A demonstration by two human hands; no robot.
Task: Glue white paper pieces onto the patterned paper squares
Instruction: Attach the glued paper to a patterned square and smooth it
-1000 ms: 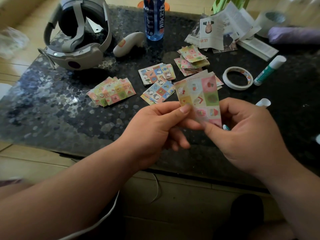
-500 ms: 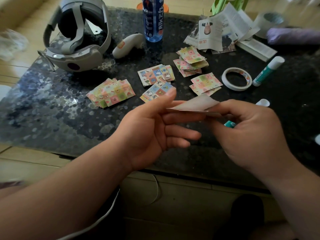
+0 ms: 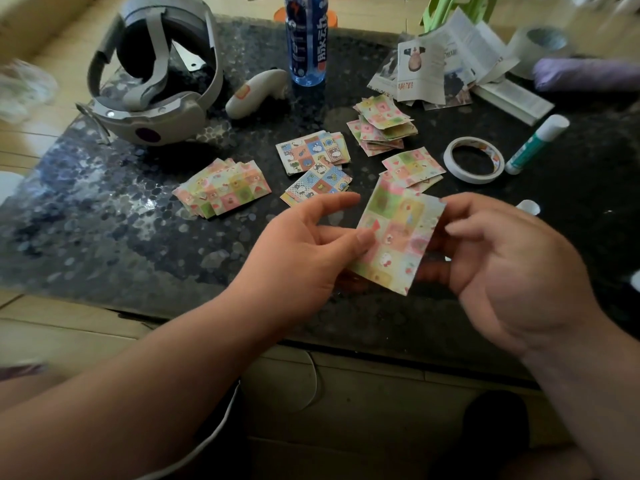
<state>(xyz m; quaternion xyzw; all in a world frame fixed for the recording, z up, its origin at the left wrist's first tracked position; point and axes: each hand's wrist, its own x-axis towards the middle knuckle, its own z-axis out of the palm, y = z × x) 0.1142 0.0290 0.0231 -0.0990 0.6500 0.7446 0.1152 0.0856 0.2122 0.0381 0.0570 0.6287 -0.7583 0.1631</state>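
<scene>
- You hold one patterned paper square (image 3: 394, 237) up off the counter (image 3: 104, 220), between your two hands, with its printed face towards you.
- Your left hand (image 3: 304, 258) pinches its left edge, the thumb (image 3: 363, 239) pressed onto the print. The forefinger is straight and clear of the sheet.
- Your right hand (image 3: 502, 265) holds the right edge. Its fingers (image 3: 460, 230) curl behind the sheet, and the hand is too blurred to show more of the grip.
- No white paper piece shows in either hand. The back of the square is hidden, so you cannot tell whether one is already stuck there.
- I judge the step to be handling a single square, either looking it over or pressing it flat. Gluing is not under way, since neither hand holds glue.
- The glue stick (image 3: 536, 143) lies capped at the far right of the counter, just past the tape roll (image 3: 473, 160) and well apart from your hands.
- If the back is bare, the next move calls for freeing your right hand, keeping the left pinch, and reaching past the tape roll for the glue stick.
- If it is backed, it should go on one of the stacks of patterned squares (image 3: 221, 188) lying ahead of you.
- The paper looks thin, so hold it lightly or it will crease.
</scene>
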